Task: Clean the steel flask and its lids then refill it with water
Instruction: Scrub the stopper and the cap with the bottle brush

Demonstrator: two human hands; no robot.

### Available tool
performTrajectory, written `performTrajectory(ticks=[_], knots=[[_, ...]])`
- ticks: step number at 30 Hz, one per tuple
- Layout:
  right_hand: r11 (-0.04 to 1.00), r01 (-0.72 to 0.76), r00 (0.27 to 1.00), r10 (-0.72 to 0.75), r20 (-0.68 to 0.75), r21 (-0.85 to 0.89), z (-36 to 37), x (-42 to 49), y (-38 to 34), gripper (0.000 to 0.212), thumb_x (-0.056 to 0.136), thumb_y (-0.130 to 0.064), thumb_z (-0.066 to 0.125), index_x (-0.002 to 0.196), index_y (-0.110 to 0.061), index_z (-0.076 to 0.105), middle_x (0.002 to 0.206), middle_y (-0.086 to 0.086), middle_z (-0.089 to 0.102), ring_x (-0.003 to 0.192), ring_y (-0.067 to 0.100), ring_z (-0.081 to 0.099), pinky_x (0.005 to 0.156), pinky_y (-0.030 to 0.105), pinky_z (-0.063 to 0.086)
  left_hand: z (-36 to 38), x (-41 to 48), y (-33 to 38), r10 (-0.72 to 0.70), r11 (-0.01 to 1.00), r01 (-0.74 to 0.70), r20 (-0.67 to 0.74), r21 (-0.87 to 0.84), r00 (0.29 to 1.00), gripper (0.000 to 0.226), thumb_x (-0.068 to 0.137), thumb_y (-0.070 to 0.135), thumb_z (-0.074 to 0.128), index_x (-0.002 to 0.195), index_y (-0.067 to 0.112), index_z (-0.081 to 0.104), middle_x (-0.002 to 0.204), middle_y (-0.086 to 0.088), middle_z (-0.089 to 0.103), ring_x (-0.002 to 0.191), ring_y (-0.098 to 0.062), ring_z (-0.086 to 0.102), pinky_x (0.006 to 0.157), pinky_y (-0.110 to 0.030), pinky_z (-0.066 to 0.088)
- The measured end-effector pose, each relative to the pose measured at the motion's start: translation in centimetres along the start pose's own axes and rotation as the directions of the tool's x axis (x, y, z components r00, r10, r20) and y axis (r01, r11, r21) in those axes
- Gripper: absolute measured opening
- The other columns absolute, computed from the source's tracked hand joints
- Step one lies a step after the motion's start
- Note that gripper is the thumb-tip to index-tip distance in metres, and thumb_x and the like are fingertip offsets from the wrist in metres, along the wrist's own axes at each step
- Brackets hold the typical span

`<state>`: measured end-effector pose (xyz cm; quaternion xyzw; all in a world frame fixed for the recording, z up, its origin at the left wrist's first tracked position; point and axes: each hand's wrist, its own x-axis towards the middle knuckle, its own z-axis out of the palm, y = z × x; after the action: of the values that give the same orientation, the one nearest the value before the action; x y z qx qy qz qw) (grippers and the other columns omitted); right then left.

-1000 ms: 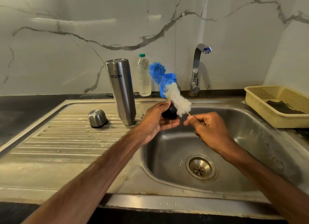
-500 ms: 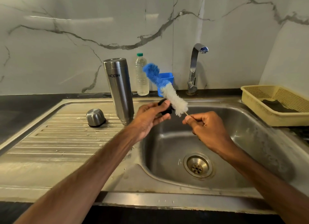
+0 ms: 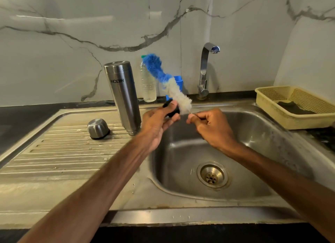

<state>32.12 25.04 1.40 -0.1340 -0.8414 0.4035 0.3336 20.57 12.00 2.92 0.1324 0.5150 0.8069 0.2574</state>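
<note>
**Brushing the flask's black inner lid over the sink**

My left grip [image 3: 159, 123] pinches a small round black inner lid [image 3: 173, 112] above the back edge of the stainless-steel sink [image 3: 181, 217]. My right grip [image 3: 212, 126] is clenched on the thin handle of a long bottle brush with white and blue bristles [image 3: 172, 85]. The brush slants up and away to the left, and its white bristles touch the lid. The tall cylindrical steel flask [image 3: 123, 96] stands on the ribbed draining board near its back edge, just left of my left grip, the nearer hand. Its label reads MILTON upside down, so it probably rests on its mouth. A domed steel outer cap [image 3: 98, 128] sits further left, apart from the flask.
</note>
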Motion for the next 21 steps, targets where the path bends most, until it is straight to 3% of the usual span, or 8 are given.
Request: performTrajectory(ticks=[2, 7, 11, 16, 21], knots=[[1.0, 0.003, 0.999, -0.003, 0.034, -0.004, 0.1, -0.9, 0.5, 0.018, 0.096, -0.023, 0.067, 0.086, -0.015, 0.08, 0.046, -0.007, 0.056, 0.038, 0.003, 0.04, 0.044, 0.017, 0.031, -0.8, 0.5, 0.4, -0.007, 0.999, 0.006, -0.042, -0.032, 0.999, 0.034, 0.085, 0.015, 0.081, 0.111, -0.004, 0.071, 0.104, -0.017, 0.078, 0.088, -0.025, 0.077, 0.071, -0.022, 0.062], [0.999, 0.042, 0.999, -0.042, -0.014, -0.019, -0.5, 1.0, 0.3, 0.019, 0.097, -0.024, 0.066, 0.087, -0.017, 0.08, 0.05, -0.003, 0.059, 0.042, 0.003, 0.04, 0.046, 0.023, 0.032, 0.8, -0.9, -1.0, -0.081, 0.995, 0.078, 0.053, 0.056, 0.995, 0.033, 0.089, 0.02, 0.077, 0.11, -0.004, 0.071, 0.101, -0.017, 0.078, 0.079, -0.02, 0.075, 0.073, -0.022, 0.062], [0.997, 0.078, 0.997, -0.078, 0.02, 0.015, -0.4, -0.5, 1.6, 0.018, 0.096, -0.025, 0.067, 0.088, -0.017, 0.08, 0.049, -0.001, 0.055, 0.043, 0.005, 0.038, 0.048, 0.029, 0.034, -0.2, 0.0, 0.5, -0.074, 0.996, 0.075, 0.008, -0.047, 0.997, 0.027, 0.089, 0.019, 0.078, 0.107, 0.001, 0.071, 0.095, -0.014, 0.077, 0.076, -0.02, 0.075, 0.069, -0.021, 0.062], [0.99, 0.137, 0.99, -0.137, -0.025, 0.013, -0.6, 0.3, 1.9, 0.023, 0.097, -0.025, 0.065, 0.079, -0.018, 0.078, 0.051, -0.002, 0.052, 0.048, 0.008, 0.038, 0.048, 0.032, 0.031, 0.9, -0.8, -0.5, -0.16, 0.982, 0.167, 0.081, -0.087, 0.984, 0.037, 0.095, 0.023, 0.072, 0.121, -0.001, 0.065, 0.118, -0.021, 0.071, 0.083, -0.023, 0.074, 0.071, -0.022, 0.061], [0.99, 0.142, 0.99, -0.142, -0.001, 0.013, -0.8, -0.6, 3.5, 0.02, 0.096, -0.024, 0.066, 0.081, -0.019, 0.078, 0.049, -0.005, 0.048, 0.047, 0.003, 0.038, 0.049, 0.031, 0.033, -0.1, -0.4, 0.3, -0.182, 0.96, 0.193, 0.071, -0.204, 0.981, 0.049, 0.092, 0.023, 0.074, 0.13, -0.004, 0.06, 0.125, -0.026, 0.068, 0.082, -0.026, 0.074, 0.066, -0.023, 0.061]])
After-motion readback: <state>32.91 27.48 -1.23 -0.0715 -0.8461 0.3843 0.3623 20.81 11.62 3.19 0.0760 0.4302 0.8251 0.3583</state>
